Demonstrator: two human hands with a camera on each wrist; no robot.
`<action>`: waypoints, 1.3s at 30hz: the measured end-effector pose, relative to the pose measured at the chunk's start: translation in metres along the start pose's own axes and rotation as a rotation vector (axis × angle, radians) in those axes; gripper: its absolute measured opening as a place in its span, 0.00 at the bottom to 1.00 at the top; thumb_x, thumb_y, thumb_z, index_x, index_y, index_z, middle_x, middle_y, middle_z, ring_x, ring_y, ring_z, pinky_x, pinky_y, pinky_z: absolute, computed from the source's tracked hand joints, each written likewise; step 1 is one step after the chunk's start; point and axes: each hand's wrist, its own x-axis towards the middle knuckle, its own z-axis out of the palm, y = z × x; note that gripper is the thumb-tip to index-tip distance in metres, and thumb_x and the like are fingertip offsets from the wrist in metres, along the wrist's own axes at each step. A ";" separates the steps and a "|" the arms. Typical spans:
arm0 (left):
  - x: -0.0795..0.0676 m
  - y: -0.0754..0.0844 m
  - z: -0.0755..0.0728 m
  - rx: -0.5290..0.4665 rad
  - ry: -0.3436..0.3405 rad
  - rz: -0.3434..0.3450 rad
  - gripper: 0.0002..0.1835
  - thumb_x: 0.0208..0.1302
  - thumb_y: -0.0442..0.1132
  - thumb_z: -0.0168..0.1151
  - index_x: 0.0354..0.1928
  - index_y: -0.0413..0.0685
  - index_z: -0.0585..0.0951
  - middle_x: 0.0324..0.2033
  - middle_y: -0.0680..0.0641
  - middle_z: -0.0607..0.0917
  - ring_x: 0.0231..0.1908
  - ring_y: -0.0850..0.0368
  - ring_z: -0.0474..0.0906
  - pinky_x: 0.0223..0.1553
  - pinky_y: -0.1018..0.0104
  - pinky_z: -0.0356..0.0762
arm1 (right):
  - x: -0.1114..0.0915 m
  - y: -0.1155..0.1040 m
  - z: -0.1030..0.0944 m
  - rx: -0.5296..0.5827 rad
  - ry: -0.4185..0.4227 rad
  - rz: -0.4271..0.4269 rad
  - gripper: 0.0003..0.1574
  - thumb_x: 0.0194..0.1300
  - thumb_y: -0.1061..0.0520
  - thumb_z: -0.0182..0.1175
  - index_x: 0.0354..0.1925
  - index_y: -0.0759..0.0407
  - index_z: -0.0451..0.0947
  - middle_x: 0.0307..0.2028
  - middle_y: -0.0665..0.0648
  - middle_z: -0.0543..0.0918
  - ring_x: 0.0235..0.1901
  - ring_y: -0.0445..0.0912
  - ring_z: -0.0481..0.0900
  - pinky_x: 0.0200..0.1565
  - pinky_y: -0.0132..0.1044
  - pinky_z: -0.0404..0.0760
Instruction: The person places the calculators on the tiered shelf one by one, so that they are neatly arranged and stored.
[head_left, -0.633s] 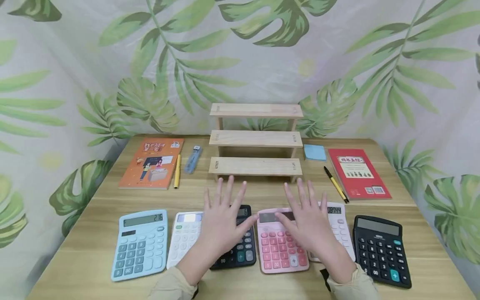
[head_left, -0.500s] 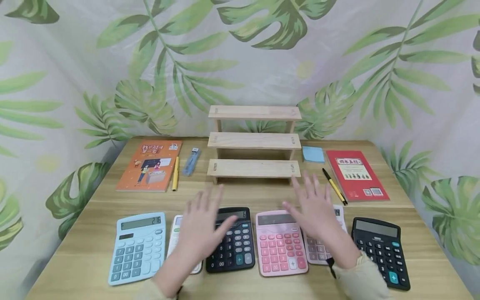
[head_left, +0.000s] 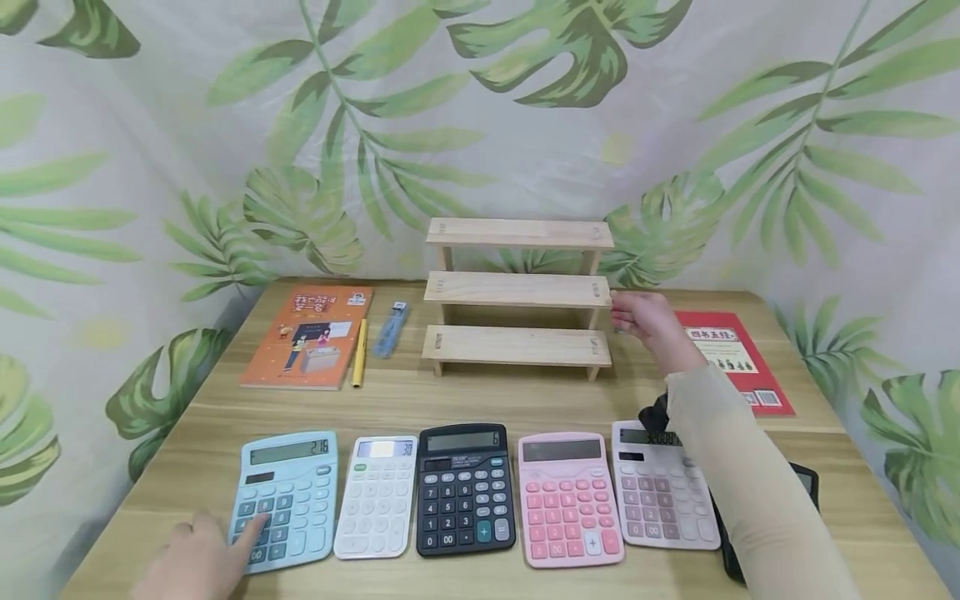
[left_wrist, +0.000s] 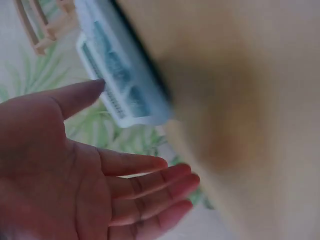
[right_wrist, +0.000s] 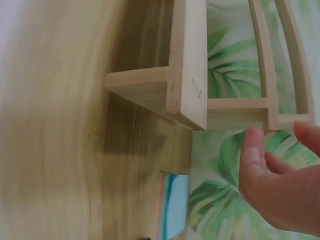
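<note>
My left hand [head_left: 197, 557] is at the near left, beside the light blue calculator [head_left: 321, 500], its thumb over the keys. In the left wrist view the palm and fingers [left_wrist: 145, 200] are extended, and nothing lies in them. My right hand [head_left: 651, 323] has reached out to the right end of the three-step wooden shelf [head_left: 517, 289], level with the middle board. The right wrist view shows its bent fingers [right_wrist: 252, 155] close to the shelf's end; whether they touch the wood I cannot tell. A blue sticky-note pad [right_wrist: 176, 205] sits by the shelf, hidden in the head view.
Along the front lie a white calculator [head_left: 377, 500], black [head_left: 465, 492], pink [head_left: 570, 500] and pale lilac [head_left: 663, 500] ones, and another black one [head_left: 804, 482] partly under the right sleeve. Behind are an orange book [head_left: 307, 333], yellow pen [head_left: 360, 354], blue case [head_left: 391, 329] and red book [head_left: 738, 358].
Both hands were spread above the middle calculators. The left has moved left and nearer, to the light blue calculator; the right has moved forward to the shelf's right end. The calculators stay put.
</note>
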 end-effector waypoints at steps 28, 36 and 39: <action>0.002 -0.018 -0.041 -0.661 -0.214 0.313 0.32 0.69 0.56 0.45 0.54 0.30 0.58 0.23 0.49 0.80 0.17 0.59 0.74 0.16 0.66 0.74 | 0.014 -0.004 -0.002 0.289 -0.062 0.123 0.38 0.64 0.69 0.49 0.70 0.59 0.51 0.46 0.52 0.77 0.34 0.39 0.80 0.65 0.30 0.66; -0.002 0.032 -0.077 -1.052 -0.350 0.596 0.19 0.71 0.47 0.44 0.51 0.38 0.57 0.22 0.55 0.81 0.18 0.66 0.73 0.17 0.72 0.74 | 0.013 0.000 -0.001 0.311 -0.105 0.135 0.38 0.66 0.68 0.48 0.71 0.57 0.48 0.61 0.54 0.67 0.35 0.37 0.80 0.65 0.28 0.65; 0.001 0.073 -0.085 -1.254 -0.666 0.606 0.23 0.71 0.44 0.45 0.58 0.37 0.54 0.33 0.53 0.85 0.30 0.64 0.80 0.31 0.74 0.82 | 0.012 -0.001 -0.001 0.312 -0.106 0.131 0.38 0.66 0.69 0.47 0.71 0.58 0.48 0.70 0.55 0.53 0.34 0.36 0.80 0.63 0.27 0.67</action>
